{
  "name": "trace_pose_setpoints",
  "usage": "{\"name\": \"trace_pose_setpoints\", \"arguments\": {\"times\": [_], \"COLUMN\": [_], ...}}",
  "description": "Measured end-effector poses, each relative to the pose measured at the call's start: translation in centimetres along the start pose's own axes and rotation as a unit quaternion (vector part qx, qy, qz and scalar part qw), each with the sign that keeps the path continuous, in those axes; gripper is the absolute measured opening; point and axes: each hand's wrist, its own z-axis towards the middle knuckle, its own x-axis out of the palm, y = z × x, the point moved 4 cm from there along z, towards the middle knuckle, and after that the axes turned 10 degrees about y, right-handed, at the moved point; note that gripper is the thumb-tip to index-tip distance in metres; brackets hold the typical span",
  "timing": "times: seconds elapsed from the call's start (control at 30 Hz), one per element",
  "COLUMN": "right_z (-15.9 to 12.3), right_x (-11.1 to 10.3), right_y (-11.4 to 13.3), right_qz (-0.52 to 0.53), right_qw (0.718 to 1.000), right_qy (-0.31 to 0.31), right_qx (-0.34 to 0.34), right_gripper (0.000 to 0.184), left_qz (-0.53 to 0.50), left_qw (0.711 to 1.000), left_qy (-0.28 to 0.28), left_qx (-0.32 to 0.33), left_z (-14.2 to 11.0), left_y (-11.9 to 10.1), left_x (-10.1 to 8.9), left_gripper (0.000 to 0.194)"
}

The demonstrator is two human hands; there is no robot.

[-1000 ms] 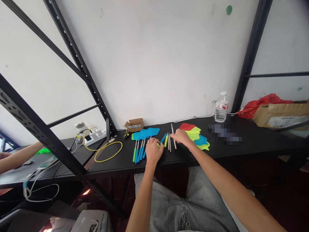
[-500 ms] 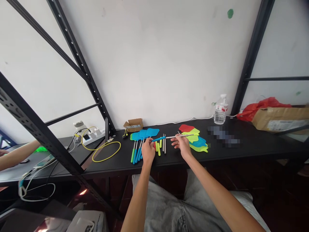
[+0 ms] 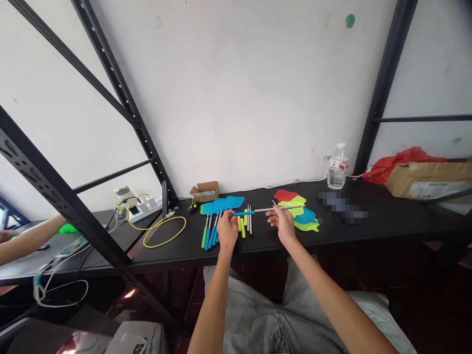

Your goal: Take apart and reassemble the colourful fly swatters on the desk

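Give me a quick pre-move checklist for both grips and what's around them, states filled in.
1. Left grip on blue handle: ok, fingers close around its left end.
2. Right grip on metal rod: ok, held crosswise.
3. Rod and handle aligned: ok, roughly end to end.
4. Rod fully seated in handle: cannot tell, the joint shows too small.
5. Only one rod in right grip: cannot tell, another thin tip shows beside it.
6. Bottle upright and apart from both grips: ok, it stands near the wall.
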Motion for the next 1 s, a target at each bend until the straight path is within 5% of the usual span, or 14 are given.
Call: {"name": "trace_pose_setpoints", "arguments": {"times": [0.37,0.6,1.0], "right_z": [0.0,-0.5,-0.6], "right_x": [0.0,1.0,1.6], "right_y": [-0.2,0.4,0.8], "right_qz": [-0.008,-0.089,-0.115], "right_qw": [1.0,0.994,0.983], "right_qy": [0.002,0.069,0.143], "right_qx": [0.0,-0.005,-0.029], "right_gripper": [0.033,0.036,0.036], "left_qz": [-0.003,0.052,0.109], "left_qw": [1.0,0.991,0.981], "left_qy": [0.016,0.082,0.105], "left_qx": [0.021,0.091,0.12], "left_z": [-0.1,-0.6,-0.6], "left_y": [-0.5,-2.2,-2.9], "left_x": [0.0,0.5,0.7], "left_gripper": [0.021,0.027,0.043]}}
